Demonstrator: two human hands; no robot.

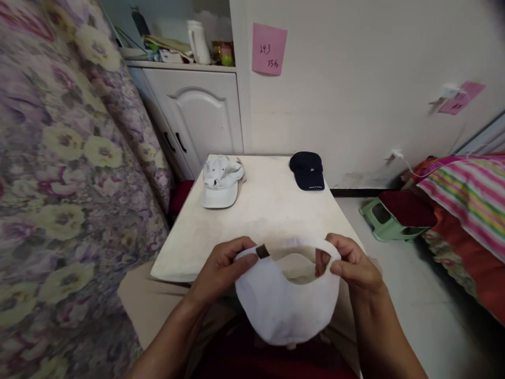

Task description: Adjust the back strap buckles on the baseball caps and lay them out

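I hold a white cap (282, 305) over my lap, its back opening and strap turned up towards me. My left hand (223, 268) pinches the strap's left end beside a small dark buckle. My right hand (349, 263) pinches the strap's right end. Both hands are closed on the cap. Beyond them stands a small white table (272, 210). A second white cap (221, 181) lies at its far left, and a dark navy cap (307, 169) lies at its far right.
A floral cloth (67, 173) fills the left side. A white cabinet (197, 113) with a jug and clutter stands behind the table. A green stool (384, 221) and a striped bed (469, 205) are on the right. Pink notes hang on the wall.
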